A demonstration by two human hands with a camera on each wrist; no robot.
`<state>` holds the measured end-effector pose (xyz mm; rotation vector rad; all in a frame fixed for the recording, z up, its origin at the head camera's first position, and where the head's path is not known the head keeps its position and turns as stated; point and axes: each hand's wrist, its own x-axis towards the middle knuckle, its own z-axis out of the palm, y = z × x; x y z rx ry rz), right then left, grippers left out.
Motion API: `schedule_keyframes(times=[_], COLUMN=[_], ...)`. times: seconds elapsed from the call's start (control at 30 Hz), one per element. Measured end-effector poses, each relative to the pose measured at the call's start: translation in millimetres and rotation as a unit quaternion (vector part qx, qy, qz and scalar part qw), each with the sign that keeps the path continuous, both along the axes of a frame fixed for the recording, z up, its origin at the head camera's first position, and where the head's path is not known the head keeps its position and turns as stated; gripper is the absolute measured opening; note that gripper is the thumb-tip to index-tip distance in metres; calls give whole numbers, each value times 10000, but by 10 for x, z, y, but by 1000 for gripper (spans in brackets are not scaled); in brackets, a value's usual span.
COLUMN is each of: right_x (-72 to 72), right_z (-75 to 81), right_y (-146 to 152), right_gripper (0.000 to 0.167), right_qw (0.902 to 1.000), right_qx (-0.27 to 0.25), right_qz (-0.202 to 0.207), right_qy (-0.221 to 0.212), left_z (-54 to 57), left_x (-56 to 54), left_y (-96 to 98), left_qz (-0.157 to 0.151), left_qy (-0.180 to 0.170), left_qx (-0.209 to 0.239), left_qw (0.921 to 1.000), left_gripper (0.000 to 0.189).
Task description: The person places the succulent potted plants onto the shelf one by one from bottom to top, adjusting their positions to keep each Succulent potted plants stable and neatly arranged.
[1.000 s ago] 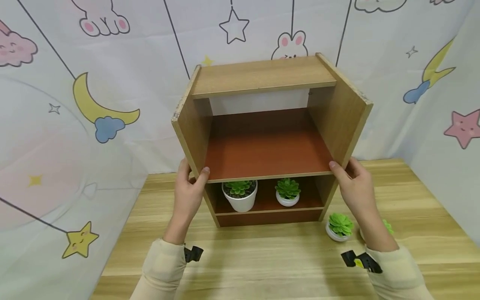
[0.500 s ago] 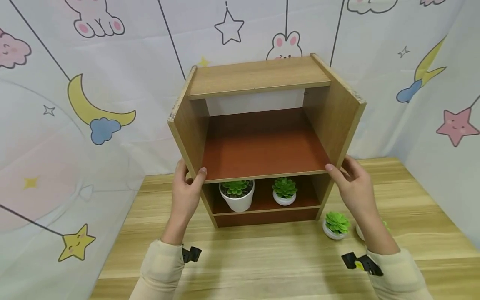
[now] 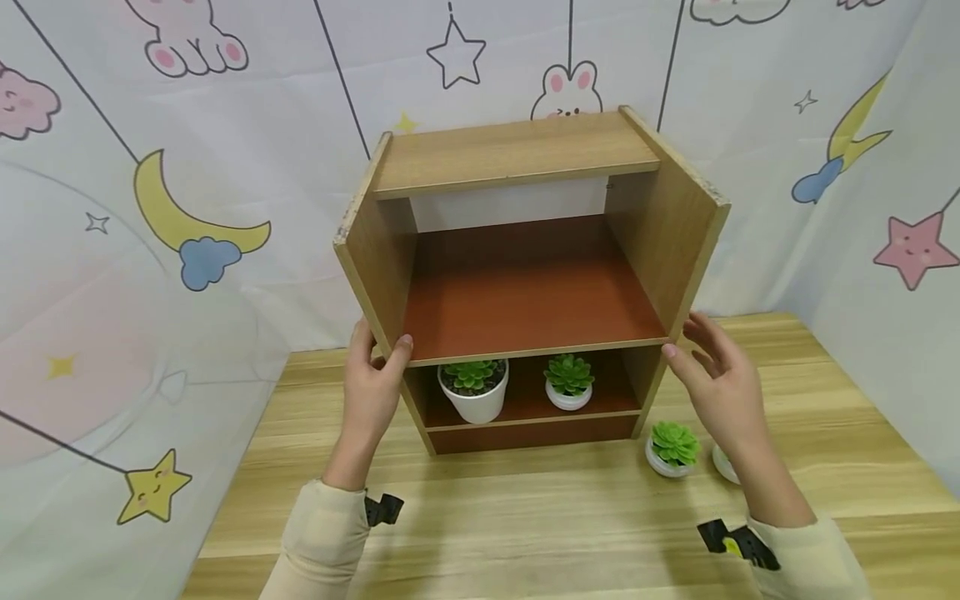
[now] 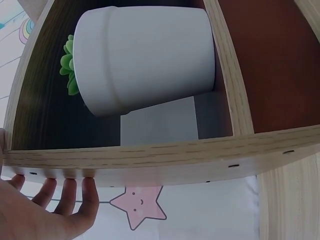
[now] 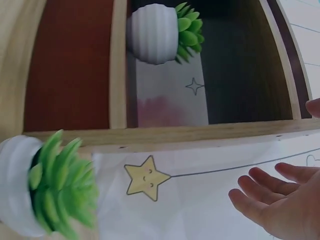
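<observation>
A two-tier wooden shelf unit (image 3: 536, 283) with reddish-brown boards stands on the table. My left hand (image 3: 372, 387) grips its left side panel, thumb over the front edge at the middle board, fingertips against the outer face in the left wrist view. At the right side panel my right hand (image 3: 723, 396) has its fingers spread off the outer face, as the right wrist view shows, with the thumb tip close by the front edge. On the lower tier are a larger white potted succulent (image 3: 480, 404) and a small potted succulent (image 3: 569, 383).
Right of the unit, a small potted succulent (image 3: 672, 450) stands on the wood-grain table (image 3: 525, 517). Another white pot (image 3: 723, 464) is partly hidden behind my right forearm. A white cloth backdrop (image 3: 300, 125) with cartoon prints hangs behind and at both sides.
My right hand has let go of the right panel and shifted slightly right. The left hand keeps its grip. The whole head view has shifted a little.
</observation>
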<state>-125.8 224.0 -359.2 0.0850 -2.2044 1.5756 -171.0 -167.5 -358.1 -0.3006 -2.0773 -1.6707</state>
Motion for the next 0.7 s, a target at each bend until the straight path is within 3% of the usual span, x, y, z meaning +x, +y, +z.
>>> schedule_keyframes(times=[0.27, 0.57, 0.7], right_x=[33, 78, 91], right_z=[-128, -166, -188], right_y=[51, 95, 133], right_gripper=[61, 63, 65], right_qw=[9998, 9994, 9991], right_qx=[176, 239, 260], right_qz=[-59, -255, -297], right_qy=[116, -36, -168], left_z=[-23, -33, 99], left_x=[-12, -8, 81], left_y=[21, 24, 77], left_qz=[17, 131, 137], left_qy=[74, 38, -77], left_qx=[68, 46, 30], left_qw=[9999, 9999, 9999], left_gripper=[50, 48, 48])
